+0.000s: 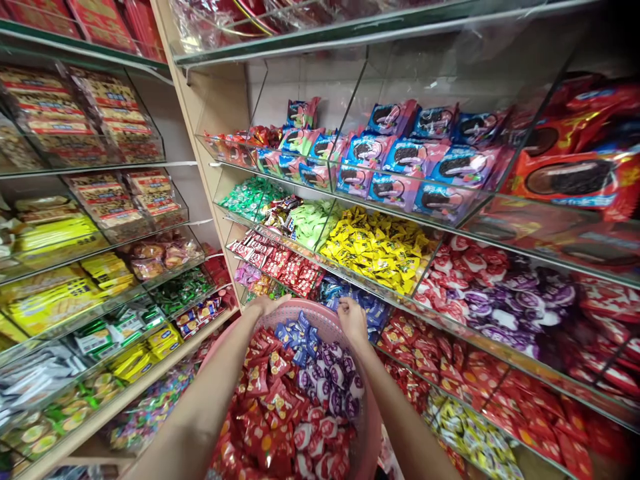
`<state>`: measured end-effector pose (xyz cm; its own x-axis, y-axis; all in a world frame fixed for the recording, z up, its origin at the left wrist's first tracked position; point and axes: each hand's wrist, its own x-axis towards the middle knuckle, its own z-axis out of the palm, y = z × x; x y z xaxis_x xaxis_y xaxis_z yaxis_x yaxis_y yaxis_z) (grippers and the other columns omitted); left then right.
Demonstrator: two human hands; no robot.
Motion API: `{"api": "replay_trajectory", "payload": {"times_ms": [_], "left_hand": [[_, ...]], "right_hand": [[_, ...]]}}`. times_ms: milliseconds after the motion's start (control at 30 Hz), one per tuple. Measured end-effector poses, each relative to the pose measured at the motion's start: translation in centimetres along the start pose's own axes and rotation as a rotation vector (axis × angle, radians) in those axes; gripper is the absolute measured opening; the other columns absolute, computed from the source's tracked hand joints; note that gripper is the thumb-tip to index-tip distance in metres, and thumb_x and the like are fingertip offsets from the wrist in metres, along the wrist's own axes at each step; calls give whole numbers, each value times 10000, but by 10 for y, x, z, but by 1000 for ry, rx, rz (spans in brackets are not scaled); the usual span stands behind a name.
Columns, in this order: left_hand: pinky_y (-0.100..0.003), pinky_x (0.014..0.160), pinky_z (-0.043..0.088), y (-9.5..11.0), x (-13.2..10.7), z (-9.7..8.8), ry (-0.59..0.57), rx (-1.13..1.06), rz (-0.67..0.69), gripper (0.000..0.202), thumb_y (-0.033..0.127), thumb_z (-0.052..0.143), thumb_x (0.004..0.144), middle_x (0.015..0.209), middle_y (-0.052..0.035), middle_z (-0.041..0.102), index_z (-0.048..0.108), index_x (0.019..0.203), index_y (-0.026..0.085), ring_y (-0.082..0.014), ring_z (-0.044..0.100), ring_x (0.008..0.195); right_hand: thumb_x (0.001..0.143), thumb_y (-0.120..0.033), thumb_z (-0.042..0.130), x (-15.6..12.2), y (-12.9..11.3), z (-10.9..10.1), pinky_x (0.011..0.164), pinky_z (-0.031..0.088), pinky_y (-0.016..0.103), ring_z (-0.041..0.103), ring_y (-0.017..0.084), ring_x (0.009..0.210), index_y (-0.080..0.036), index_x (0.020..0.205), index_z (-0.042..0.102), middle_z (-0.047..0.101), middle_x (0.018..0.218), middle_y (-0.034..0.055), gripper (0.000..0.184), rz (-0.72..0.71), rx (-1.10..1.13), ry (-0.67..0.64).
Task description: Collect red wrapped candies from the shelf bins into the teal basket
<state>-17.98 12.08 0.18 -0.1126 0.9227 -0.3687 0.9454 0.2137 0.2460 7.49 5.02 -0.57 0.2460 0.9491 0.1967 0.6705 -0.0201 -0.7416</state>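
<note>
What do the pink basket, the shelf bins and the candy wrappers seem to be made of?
The pink basket looks like matt moulded plastic, its wall perforated. The shelf bins seem clear acrylic or glass: see-through panes with bright edges. The candy wrappers look like glossy plastic film or foil, crinkled.

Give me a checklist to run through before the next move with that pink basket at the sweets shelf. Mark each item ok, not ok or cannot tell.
1. Left hand grips the far rim of the basket: ok.
2. Right hand reaches the blue packets on the shelf: ok.
3. Packet held in right hand: cannot tell.
4. Red packets lie inside the basket, none spilling: ok.
5. Space left in basket: cannot tell.
</note>
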Motion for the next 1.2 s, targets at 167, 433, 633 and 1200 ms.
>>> {"api": "replay_trajectory", "payload": {"times_ms": [167, 433, 633, 1200], "left_hand": [[-441, 930, 420, 1, -5, -3, -44, -11, -13, 1070, 879, 289, 592, 1272, -228, 517, 560, 1226, 60, -370, 518, 1139], [-438, 941, 409, 1, -6, -4, -54, -34, -19, 1099, 900, 285, 558, 1280, -226, 513, 567, 1217, 67, -373, 503, 1154], [-452, 939, 404, 1, -4, -3, -53, -25, -16, 1087, 888, 296, 574, 1281, -233, 507, 550, 1232, 59, -377, 504, 1153], [-431, 951, 402, 1, -2, -3, -61, -13, -8, 1079, 885, 274, 582, 1292, -221, 500, 570, 1217, 64, -380, 489, 1166]], "right_hand": [[811, -229, 519, 21, -3, 1, 770, 428, 278, 612, 210, 926, -188, 1091, 604, 587, 1160, 125, 296, 4, -200, -45], [751, -253, 617, 25, 2, 9, 698, 419, 265, 616, 193, 838, -210, 1092, 597, 564, 1157, 113, 345, -25, -286, -87], [720, -228, 600, 24, 6, 2, 713, 429, 263, 586, 180, 820, -182, 847, 612, 594, 916, 66, 136, -111, -171, -43], [770, -89, 467, -50, 5, 23, 779, 444, 312, 588, 212, 938, -197, 992, 554, 614, 1025, 81, 262, -299, -200, -178]]}}
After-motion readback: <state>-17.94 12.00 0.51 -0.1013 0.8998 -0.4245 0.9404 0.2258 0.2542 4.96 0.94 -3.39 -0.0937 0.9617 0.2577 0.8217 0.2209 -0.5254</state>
